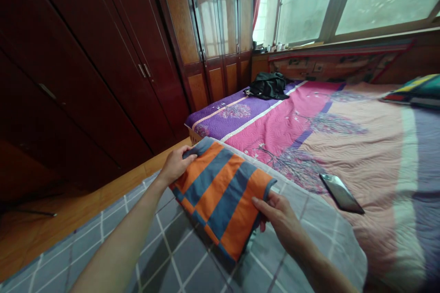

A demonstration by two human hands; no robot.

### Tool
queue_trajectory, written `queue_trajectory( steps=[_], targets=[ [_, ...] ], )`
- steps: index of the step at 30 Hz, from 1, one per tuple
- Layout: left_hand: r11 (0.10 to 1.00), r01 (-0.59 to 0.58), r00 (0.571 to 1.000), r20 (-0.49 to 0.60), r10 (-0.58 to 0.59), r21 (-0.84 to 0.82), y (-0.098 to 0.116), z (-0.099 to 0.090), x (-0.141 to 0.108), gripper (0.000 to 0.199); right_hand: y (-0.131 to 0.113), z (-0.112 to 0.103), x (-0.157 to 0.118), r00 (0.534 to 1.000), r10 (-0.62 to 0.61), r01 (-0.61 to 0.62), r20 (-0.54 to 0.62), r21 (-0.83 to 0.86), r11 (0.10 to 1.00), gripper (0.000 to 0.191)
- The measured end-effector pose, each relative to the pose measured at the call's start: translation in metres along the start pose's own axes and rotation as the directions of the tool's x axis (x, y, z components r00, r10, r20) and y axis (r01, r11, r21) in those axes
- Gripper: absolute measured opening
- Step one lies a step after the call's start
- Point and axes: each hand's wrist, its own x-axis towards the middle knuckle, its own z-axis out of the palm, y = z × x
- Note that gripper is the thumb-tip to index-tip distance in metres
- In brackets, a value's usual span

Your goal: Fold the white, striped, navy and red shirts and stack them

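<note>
A folded piece of fabric with orange and blue-grey stripes (223, 183) hangs slightly tilted between my two hands, over a grey checked cloth (185, 256). My left hand (178, 163) pinches its far left corner, thumb on top and fingers underneath. At the right edge, my right hand (275, 208) grips it the same way, with the thumb lying on an orange stripe. The near edge of the fabric droops toward the checked cloth. Whether it is a garment or a plain cloth I cannot tell.
Beyond lies a bed with a purple, pink and peach quilt (285, 123). A phone (341, 193) rests on it to the right, a black garment (268, 85) farther back. A colourful pillow (415, 91) is at the far right. Dark red wardrobes (103, 55) line the left side.
</note>
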Motion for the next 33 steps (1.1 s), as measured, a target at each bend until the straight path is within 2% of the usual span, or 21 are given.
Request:
queue_trajectory(
  steps=[3, 6, 9, 12, 17, 22, 25, 27, 29, 31, 33],
  targets=[
    [0.999, 0.014, 0.998, 0.061, -0.017, 0.04, -0.017, 0.037, 0.022, 0.025, 0.019, -0.008, 0.01, 0.995, 0.039, -0.041, -0.094, -0.021, 0.999, 0.035],
    [0.994, 0.085, 0.991, 0.095, -0.091, 0.071, -0.041, 0.072, 0.027, 0.026, 0.039, -0.012, 0.017, 0.984, 0.109, -0.118, -0.14, -0.056, 0.991, 0.03],
    [0.986, 0.146, 0.983, 0.102, -0.154, 0.074, -0.064, 0.088, 0.023, 0.035, 0.05, -0.013, 0.02, 0.983, 0.13, -0.143, -0.132, -0.091, 0.986, 0.028],
    [0.984, 0.166, 0.977, 0.128, -0.173, 0.06, -0.075, 0.084, 0.017, 0.042, 0.049, -0.013, 0.022, 0.978, 0.155, -0.171, -0.139, -0.116, 0.978, 0.028],
    [0.98, 0.189, 0.958, 0.205, -0.199, 0.066, -0.075, 0.059, 0.008, 0.046, 0.044, -0.014, 0.021, 0.972, 0.192, -0.206, -0.136, -0.103, 0.973, 0.032],
    [0.965, 0.245, 0.928, 0.266, -0.261, 0.093, -0.072, 0.045, -0.003, 0.041, 0.044, -0.015, 0.018, 0.965, 0.26, -0.26, -0.038, 0.011, 0.966, 0.043],
    [0.948, 0.263, 0.926, 0.23, -0.3, 0.176, -0.069, 0.038, -0.008, 0.035, 0.044, -0.016, 0.014, 0.955, 0.296, -0.296, 0.012, 0.039, 0.954, 0.047],
    [0.931, 0.262, 0.934, 0.175, -0.311, 0.255, -0.064, 0.034, -0.01, 0.032, 0.042, -0.02, 0.01, 0.957, 0.288, -0.286, 0.023, -0.06, 0.956, 0.047],
    [0.916, 0.242, 0.949, 0.118, -0.292, 0.321, -0.055, 0.034, -0.013, 0.03, 0.037, -0.028, 0.005, 0.977, 0.21, -0.206, -0.021, -0.311, 0.928, 0.043],
    [0.917, 0.19, 0.967, 0.092, -0.236, 0.35, -0.041, 0.038, -0.014, 0.029, 0.027, -0.036, 0.0, 0.991, 0.011, -0.094, -0.136, -0.626, 0.774, 0.038],
    [0.93, 0.065, 0.987, 0.111, -0.112, 0.361, -0.024, 0.047, -0.014, 0.03, 0.014, -0.037, -0.002, 0.952, -0.242, -0.02, -0.19, -0.823, 0.568, 0.034]
  ],
)
